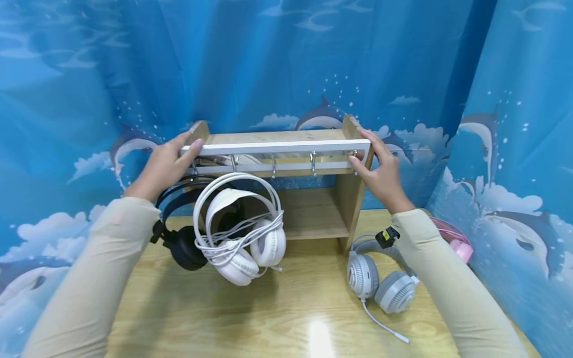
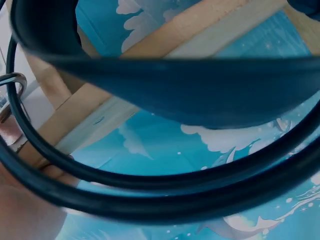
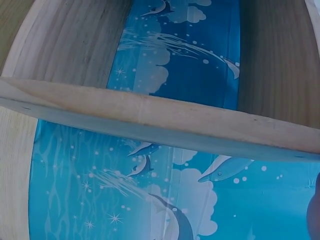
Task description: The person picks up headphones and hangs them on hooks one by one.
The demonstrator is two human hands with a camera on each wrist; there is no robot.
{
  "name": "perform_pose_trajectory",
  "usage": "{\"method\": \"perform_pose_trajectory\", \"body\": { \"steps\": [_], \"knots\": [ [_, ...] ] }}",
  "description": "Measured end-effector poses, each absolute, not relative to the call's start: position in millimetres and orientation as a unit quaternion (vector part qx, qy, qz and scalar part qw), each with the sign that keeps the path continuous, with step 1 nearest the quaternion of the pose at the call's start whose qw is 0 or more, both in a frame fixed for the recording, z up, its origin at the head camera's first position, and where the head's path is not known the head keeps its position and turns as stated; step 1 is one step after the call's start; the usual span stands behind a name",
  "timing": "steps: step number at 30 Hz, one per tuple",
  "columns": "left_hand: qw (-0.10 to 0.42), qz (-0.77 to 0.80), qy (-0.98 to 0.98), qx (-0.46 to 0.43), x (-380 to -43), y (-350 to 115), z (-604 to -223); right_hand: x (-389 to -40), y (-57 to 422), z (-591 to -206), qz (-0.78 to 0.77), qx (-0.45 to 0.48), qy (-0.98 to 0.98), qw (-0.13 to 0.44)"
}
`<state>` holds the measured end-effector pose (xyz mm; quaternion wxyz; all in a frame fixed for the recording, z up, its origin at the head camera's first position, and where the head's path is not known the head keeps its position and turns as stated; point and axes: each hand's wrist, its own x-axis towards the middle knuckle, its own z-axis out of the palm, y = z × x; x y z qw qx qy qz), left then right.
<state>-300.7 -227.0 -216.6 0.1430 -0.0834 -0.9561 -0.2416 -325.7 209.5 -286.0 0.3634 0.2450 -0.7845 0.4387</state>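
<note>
A small wooden shelf stands on the table, with a white hook rail along its upper front. My left hand grips the rail's left end, thumb in front; its edge shows in the left wrist view. At the right end, my right hand holds the shelf's side panel, thumb by the last hook. Black headphones hang below my left hand, their headband crossing the left wrist view. White headphones, cable wound round them, hang beside these.
Grey headphones with a microphone boom lie on the table, right of the shelf. Pink headphones are partly hidden behind my right forearm. A blue dolphin-print curtain surrounds the back and sides.
</note>
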Motion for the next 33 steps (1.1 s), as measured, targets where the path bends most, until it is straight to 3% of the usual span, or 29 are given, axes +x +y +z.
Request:
{"method": "perform_pose_trajectory", "body": {
  "steps": [9, 18, 26, 33],
  "knots": [
    [0.162, -0.280, -0.941, -0.101, -305.4, -237.2, -224.0, -326.4, 210.9, -284.9, 0.427, 0.245, -0.794, 0.356],
    [0.176, -0.270, -0.940, -0.112, -308.8, -237.7, -229.5, -314.8, 215.9, -280.0, 0.420, 0.226, -0.822, 0.311],
    [0.180, -0.265, -0.940, -0.112, -307.4, -236.8, -228.1, -290.0, 231.6, -283.8, 0.503, 0.185, -0.820, 0.202],
    [0.197, -0.255, -0.940, -0.113, -306.3, -239.5, -228.8, -271.6, 255.3, -309.6, 0.522, 0.125, -0.838, 0.101]
  ]
}}
